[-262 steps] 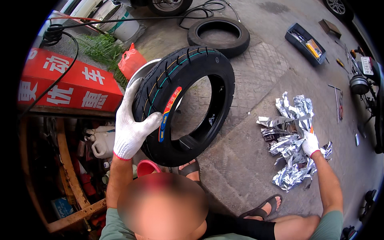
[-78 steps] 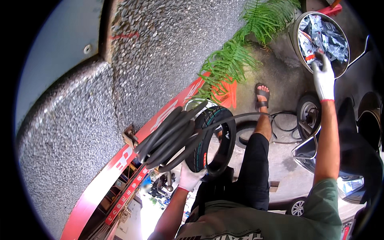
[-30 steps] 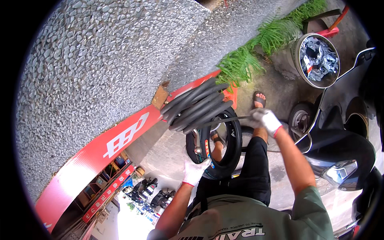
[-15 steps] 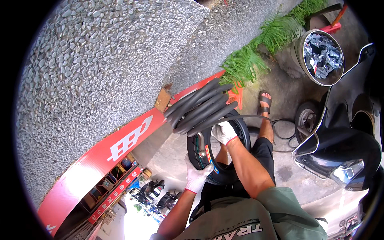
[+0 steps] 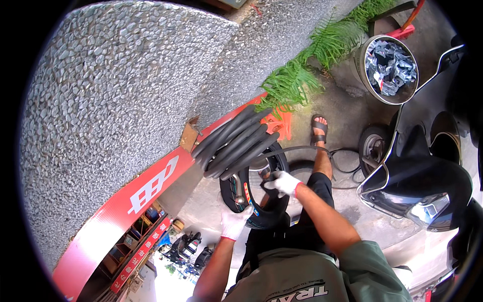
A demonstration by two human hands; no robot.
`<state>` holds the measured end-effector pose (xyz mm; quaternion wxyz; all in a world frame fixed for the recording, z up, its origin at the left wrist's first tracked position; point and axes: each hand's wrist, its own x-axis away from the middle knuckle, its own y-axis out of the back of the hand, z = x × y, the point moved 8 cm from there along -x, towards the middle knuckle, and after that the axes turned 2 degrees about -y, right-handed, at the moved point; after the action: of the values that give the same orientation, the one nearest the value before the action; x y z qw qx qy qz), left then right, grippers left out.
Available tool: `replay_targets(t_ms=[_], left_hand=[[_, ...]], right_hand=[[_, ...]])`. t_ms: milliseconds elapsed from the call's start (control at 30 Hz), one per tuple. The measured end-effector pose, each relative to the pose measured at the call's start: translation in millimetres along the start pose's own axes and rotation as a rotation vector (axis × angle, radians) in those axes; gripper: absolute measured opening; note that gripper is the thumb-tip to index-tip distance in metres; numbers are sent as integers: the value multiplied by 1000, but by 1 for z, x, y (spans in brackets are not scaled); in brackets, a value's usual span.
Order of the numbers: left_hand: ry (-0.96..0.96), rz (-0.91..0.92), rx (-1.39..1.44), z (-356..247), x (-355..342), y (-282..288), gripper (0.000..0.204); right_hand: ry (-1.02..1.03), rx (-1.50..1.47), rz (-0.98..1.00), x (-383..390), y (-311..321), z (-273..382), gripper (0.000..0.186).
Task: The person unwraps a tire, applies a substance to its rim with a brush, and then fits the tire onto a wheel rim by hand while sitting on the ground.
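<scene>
Left hand (image 5: pixel 235 223) grips tire (image 5: pixel 267 216) beneath coiled hose (image 5: pixel 235 143).

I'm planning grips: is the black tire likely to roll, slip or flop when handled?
The tire may roll readily if pushed on edge, given its round outline. Its grooved tread probably offers the left hand decent purchase. It seems fairly stiff, with no obvious sag.

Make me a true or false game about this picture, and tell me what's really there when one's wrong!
1. The left hand touches the tire. True.
2. The tire is mostly pink. False: it is mostly black.
3. Crumpled silver foil is in the bucket. True.
4. The right hand wears a white glove. True.
5. The right hand is inside the bucket. False: it is at the tire.
</scene>
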<state>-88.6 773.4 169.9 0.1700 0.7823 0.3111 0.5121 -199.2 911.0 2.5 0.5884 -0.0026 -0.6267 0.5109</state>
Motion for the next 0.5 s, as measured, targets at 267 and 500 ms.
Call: replay_targets(t_ms=[267,500], left_hand=[[-51,93,90,-3,-2,-12,96],[-73,154,106,-29,10,-28,73]], right_hand=[[398,9,-957,185,344,68,24],[464,336,-1344,212,424,118,50]])
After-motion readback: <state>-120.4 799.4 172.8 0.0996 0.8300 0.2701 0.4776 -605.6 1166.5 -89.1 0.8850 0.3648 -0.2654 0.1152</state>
